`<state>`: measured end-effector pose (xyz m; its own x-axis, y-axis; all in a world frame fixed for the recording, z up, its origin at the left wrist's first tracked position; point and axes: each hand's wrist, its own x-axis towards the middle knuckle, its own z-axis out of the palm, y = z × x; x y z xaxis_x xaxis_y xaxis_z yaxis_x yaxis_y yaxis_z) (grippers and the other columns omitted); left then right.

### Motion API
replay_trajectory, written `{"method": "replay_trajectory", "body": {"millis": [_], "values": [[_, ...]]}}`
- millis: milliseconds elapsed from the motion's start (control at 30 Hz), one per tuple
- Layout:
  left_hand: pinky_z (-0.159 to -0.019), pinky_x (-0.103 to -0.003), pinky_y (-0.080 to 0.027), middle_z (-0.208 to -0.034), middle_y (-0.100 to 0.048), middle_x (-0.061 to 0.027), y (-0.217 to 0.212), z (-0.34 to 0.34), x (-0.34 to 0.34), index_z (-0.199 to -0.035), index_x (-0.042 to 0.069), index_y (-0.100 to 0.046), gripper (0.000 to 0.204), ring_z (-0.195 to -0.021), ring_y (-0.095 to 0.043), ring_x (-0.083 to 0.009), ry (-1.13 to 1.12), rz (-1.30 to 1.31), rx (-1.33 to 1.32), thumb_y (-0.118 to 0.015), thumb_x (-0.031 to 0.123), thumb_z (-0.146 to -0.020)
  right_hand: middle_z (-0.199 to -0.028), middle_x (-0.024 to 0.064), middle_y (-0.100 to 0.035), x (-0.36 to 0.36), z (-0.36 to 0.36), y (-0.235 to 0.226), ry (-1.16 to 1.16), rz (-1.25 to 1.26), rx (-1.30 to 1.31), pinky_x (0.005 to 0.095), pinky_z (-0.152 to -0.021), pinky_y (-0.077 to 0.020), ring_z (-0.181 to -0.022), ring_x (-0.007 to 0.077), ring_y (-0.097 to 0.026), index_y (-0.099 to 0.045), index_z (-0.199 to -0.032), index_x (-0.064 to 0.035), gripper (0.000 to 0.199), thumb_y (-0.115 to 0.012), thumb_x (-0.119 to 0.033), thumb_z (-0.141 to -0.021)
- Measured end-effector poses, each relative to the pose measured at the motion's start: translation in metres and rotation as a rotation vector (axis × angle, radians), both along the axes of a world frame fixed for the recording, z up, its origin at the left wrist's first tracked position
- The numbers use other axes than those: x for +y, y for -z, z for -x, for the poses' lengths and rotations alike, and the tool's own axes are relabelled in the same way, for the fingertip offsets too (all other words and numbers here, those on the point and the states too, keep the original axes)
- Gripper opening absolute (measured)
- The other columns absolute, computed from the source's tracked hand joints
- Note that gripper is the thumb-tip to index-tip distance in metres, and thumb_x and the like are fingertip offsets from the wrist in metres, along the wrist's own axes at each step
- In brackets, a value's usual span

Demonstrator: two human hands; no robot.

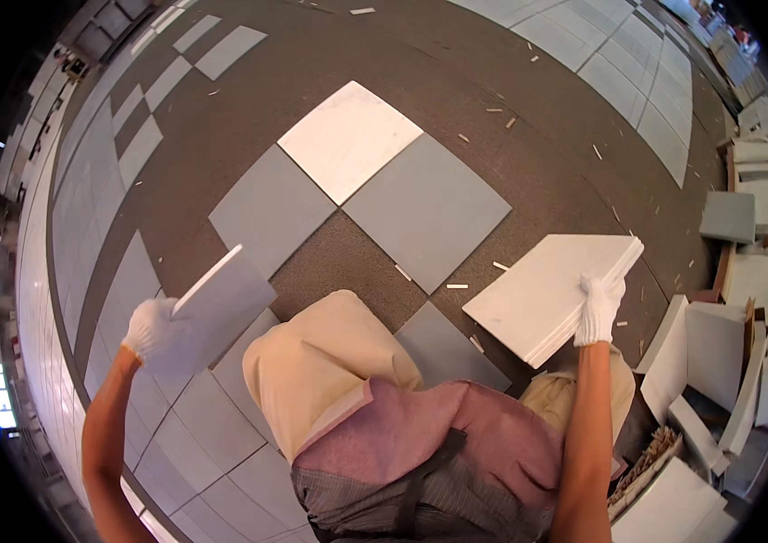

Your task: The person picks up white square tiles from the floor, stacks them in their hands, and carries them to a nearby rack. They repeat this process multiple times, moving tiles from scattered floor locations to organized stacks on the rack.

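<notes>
White tiles (542, 294) at right load the right hand (601, 308), a gray tile (226, 308) the left hand (151, 330), fingers clamped on both.

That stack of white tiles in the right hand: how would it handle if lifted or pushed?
The stack of white tiles is probably stiff: its broad face looks flat. It may be heavy, with several layered together. They could slide apart, as only the right hand grips one side.

A head-worn fisheye looks down from nearby over both hands (599, 309) and the floor (339, 253).
</notes>
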<state>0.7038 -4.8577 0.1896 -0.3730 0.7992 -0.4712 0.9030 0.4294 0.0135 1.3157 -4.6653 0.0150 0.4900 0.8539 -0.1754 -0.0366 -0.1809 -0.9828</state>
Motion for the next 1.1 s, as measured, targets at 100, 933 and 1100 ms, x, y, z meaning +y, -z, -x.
{"method": "replay_trajectory", "body": {"millis": [100, 933, 1100], "values": [[-0.075, -0.037, -0.052, -0.085, -0.070, -0.0158, -0.039, -0.056, 0.048, -0.100, 0.003, -0.070, 0.034, -0.080, -0.069, -0.0292, -0.034, -0.125, -0.166, -0.066, 0.024, -0.073, -0.121, 0.0144, -0.055, -0.002, -0.018, 0.004, 0.050, -0.055, -0.030, 0.0340, -0.092, -0.0481, -0.106, 0.0235, -0.058, -0.035, -0.136, 0.0034, 0.069, -0.062, 0.001, -0.073], [-0.075, -0.045, -0.051, -0.087, -0.067, -0.0204, 0.071, -0.486, 0.233, -0.094, 0.003, -0.065, 0.036, -0.083, -0.065, -0.0383, 0.434, -0.251, -0.289, -0.061, 0.035, -0.079, -0.146, 0.0276, -0.035, -0.017, -0.013, -0.012, 0.091, -0.036, -0.013, 0.0423, -0.107, -0.0400, -0.130, 0.0374, -0.045, -0.015, -0.149, 0.0012, 0.080, -0.065, -0.007, -0.086], [-0.076, -0.046, -0.051, -0.089, -0.067, -0.0209, 0.077, -0.508, 0.236, -0.091, 0.001, -0.063, 0.034, -0.087, -0.065, -0.0391, 0.425, -0.228, -0.267, -0.060, 0.035, -0.084, -0.145, 0.0299, -0.034, -0.014, -0.016, -0.011, 0.079, 0.021, -0.034, 0.0438, -0.106, -0.0407, -0.129, 0.0397, -0.045, -0.014, -0.149, 0.0026, 0.082, -0.066, -0.013, -0.087]]}}
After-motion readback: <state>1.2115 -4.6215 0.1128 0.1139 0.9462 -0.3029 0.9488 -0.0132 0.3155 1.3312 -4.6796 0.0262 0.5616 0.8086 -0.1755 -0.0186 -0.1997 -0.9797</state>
